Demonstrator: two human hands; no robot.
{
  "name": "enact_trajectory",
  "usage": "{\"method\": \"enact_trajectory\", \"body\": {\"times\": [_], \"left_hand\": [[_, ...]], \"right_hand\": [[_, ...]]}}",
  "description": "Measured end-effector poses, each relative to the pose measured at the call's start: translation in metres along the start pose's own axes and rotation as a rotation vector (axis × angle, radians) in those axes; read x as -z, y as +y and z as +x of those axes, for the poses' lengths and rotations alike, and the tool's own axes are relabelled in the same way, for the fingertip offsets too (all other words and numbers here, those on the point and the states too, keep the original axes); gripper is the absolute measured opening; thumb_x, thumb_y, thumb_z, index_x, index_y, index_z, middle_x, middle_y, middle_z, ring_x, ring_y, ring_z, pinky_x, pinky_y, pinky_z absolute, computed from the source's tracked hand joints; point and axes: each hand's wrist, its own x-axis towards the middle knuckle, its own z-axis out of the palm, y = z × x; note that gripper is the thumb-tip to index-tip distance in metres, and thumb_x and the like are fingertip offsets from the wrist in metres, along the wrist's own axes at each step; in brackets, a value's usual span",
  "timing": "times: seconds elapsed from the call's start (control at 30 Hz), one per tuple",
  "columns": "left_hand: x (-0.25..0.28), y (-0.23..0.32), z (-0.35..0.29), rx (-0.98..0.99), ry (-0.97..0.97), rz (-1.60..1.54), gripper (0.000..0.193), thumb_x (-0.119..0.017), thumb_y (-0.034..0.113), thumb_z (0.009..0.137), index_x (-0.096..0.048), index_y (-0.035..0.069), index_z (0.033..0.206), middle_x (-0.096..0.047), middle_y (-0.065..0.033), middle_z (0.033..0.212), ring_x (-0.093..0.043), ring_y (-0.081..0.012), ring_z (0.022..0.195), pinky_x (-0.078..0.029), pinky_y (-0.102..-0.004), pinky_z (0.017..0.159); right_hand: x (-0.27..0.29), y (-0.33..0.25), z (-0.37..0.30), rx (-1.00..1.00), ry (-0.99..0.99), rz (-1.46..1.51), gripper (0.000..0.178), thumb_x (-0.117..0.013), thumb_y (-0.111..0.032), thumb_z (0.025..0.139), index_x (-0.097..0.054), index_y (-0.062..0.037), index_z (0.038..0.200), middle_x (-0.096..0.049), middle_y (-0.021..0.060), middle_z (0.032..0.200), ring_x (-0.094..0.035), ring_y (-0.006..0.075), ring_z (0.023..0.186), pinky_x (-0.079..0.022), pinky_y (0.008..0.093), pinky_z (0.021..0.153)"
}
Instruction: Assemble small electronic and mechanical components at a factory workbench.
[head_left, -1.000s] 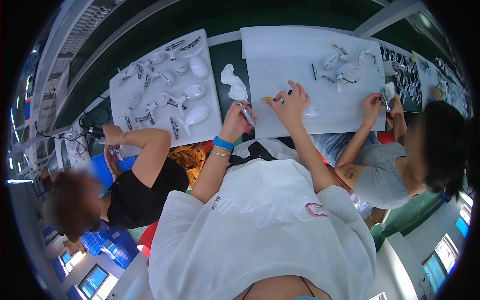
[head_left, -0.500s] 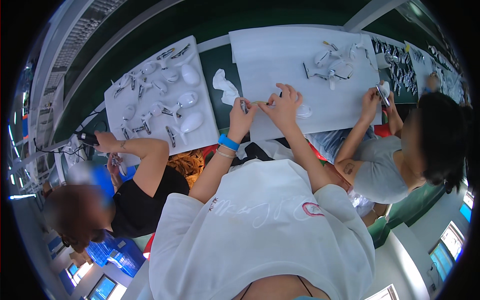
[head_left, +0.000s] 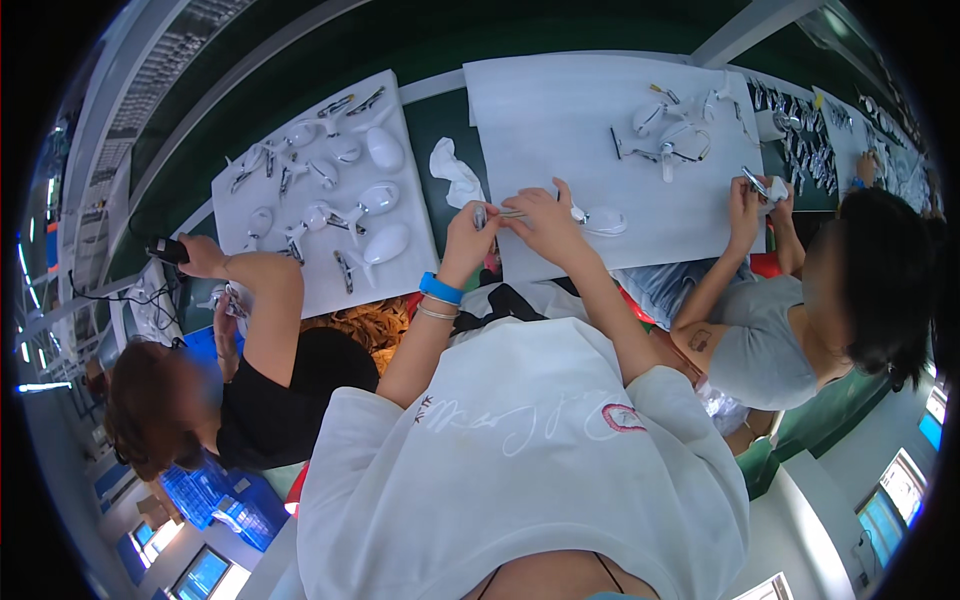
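My left hand (head_left: 468, 243) is closed on a small silver metal part (head_left: 480, 215) above the near left corner of the white work sheet. Beside it my right hand (head_left: 548, 228) is closed, its fingertips pinching a thin brass-coloured strip (head_left: 513, 214) that reaches toward the left fingers. I cannot tell whether strip and silver part touch. Just right of my right hand lies a glossy white oval piece (head_left: 606, 221), partly hidden by the fingers. A crumpled white cloth (head_left: 455, 174) lies left of the sheet, close to my left hand.
Chrome and white parts (head_left: 668, 140) lie on the far right of my sheet (head_left: 560, 110). A padded board (head_left: 405, 130) on the left bears several similar pieces. The left co-worker's hand holds a black cylindrical tool (head_left: 168, 250); the right co-worker holds a silver part (head_left: 755, 182) and cloth.
Both my hands have shifted slightly left and closer together, and the right has turned palm-down. More of the white oval piece shows. The left co-worker's arm with the black tool has moved left.
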Motion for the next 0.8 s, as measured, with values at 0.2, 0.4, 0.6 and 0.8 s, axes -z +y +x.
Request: {"method": "enact_trajectory", "body": {"times": [0.2,0.4,0.6,0.8], "left_hand": [[0.005,0.007,-0.004,0.061,-0.018,-0.033,0.014,-0.054,0.011,0.078,-0.050,-0.001,0.084,-0.051,-0.0034,0.060,-0.049,-0.0102,0.045,-0.038,-0.0234,0.042],[0.017,-0.003,-0.008,0.202,-0.033,-0.686,0.024,-0.043,0.021,0.086,-0.048,0.000,0.096,-0.050,-0.0067,0.078,-0.050,-0.0141,0.065,-0.042,-0.0279,0.059],[0.013,0.000,-0.008,0.203,-0.027,-0.764,0.029,-0.038,0.021,0.090,-0.043,0.001,0.110,-0.052,-0.0082,0.094,-0.051,-0.0185,0.091,-0.041,-0.0342,0.080],[0.004,-0.004,-0.008,0.134,-0.055,-0.661,0.030,-0.047,0.011,0.086,-0.046,-0.001,0.114,-0.052,-0.0083,0.106,-0.052,-0.0149,0.093,-0.044,-0.0297,0.079]], "right_hand": [[-0.002,-0.001,0.004,0.011,-0.098,0.053,0.008,-0.059,-0.020,0.072,-0.059,-0.0123,0.075,-0.058,0.0004,0.072,-0.053,0.0172,0.077,-0.026,0.0458,0.085],[0.001,-0.002,0.009,-0.109,-0.093,0.205,0.010,-0.060,-0.022,0.072,-0.058,-0.0124,0.069,-0.057,-0.0020,0.063,-0.052,0.0161,0.070,-0.027,0.0389,0.076],[0.001,0.000,0.011,-0.160,-0.106,0.242,0.014,-0.060,-0.025,0.072,-0.059,-0.0125,0.068,-0.058,-0.0019,0.064,-0.052,0.0158,0.070,-0.026,0.0394,0.077],[0.003,0.002,0.015,-0.230,-0.095,0.291,0.019,-0.059,-0.031,0.072,-0.061,-0.0128,0.067,-0.060,-0.0004,0.065,-0.054,0.0168,0.070,-0.027,0.0377,0.075]]}}
